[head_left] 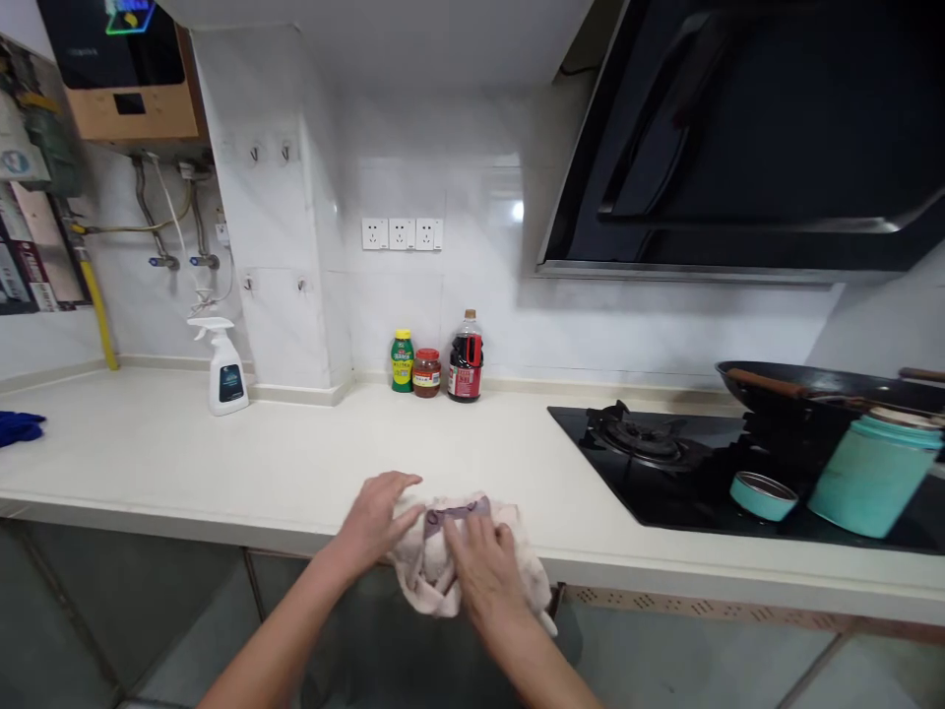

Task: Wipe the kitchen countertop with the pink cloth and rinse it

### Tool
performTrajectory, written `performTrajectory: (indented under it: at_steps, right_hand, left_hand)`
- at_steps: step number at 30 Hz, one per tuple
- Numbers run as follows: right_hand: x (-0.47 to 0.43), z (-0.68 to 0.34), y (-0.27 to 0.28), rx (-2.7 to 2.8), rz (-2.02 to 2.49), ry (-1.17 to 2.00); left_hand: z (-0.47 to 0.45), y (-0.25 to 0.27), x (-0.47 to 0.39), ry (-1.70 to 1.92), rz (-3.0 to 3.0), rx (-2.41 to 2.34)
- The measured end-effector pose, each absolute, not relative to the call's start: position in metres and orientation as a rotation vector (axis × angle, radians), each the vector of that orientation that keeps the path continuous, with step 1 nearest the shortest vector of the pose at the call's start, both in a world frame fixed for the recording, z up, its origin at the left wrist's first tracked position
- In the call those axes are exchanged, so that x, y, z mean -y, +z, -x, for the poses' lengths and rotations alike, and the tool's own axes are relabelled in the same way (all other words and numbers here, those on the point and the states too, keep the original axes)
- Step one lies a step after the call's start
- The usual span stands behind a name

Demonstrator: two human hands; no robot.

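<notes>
A crumpled pale pink cloth [429, 588] with a purple-grey patch lies at the front edge of the counter, part of it hanging over. My right hand [491, 576] is on top of the cloth, palm down, its fingers bent and pressing into the folds. At the cloth's left side is my left hand [376, 522], thumb and fingers apart and curved. Its fingertips come close to the cloth; whether they touch it I cannot tell.
On the white counter [295, 453] stand a spray bottle [227, 369], a green bottle [403, 361], a red-lidded jar [426, 374] and a dark sauce bottle [466, 359]. A gas stove [664, 497] at right bears a wok [849, 379], a teal canister [875, 478] and its lid-like teal piece [763, 496].
</notes>
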State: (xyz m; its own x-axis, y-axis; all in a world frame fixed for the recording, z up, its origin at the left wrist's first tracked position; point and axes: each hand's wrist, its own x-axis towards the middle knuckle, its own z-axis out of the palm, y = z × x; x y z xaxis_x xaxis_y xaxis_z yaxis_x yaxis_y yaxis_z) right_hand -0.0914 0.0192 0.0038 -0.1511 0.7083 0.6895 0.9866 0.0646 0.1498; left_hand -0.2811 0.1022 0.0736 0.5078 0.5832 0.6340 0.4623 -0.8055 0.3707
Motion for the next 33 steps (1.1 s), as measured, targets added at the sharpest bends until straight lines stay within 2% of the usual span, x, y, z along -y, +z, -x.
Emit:
performTrajectory:
  at_steps: [6, 13, 19, 25, 33]
  right_hand:
    - [-0.059, 0.147, 0.000, 1.941, 1.422, -0.985]
    - [-0.046, 0.124, -0.006, 1.909, 1.225, -1.054]
    - [-0.010, 0.037, -0.014, 1.916, 1.283, -1.027]
    - [0.044, -0.088, -0.022, 1.911, 1.553, -0.907]
    - [0.081, -0.215, -0.041, 1.798, 1.710, -1.021]
  left_hand:
    - [0.289, 0.066, -0.134, 1.280, -2.417, -1.079]
    - [0.294, 0.064, -0.139, 1.202, -2.198, -1.233]
    - [0.294, 0.063, -0.138, 1.160, -2.288, -1.274]
    - [0.290, 0.063, -0.135, 1.137, -2.318, -1.310]
    - [0.287, 0.061, -0.131, 1.140, -2.444, -1.341]
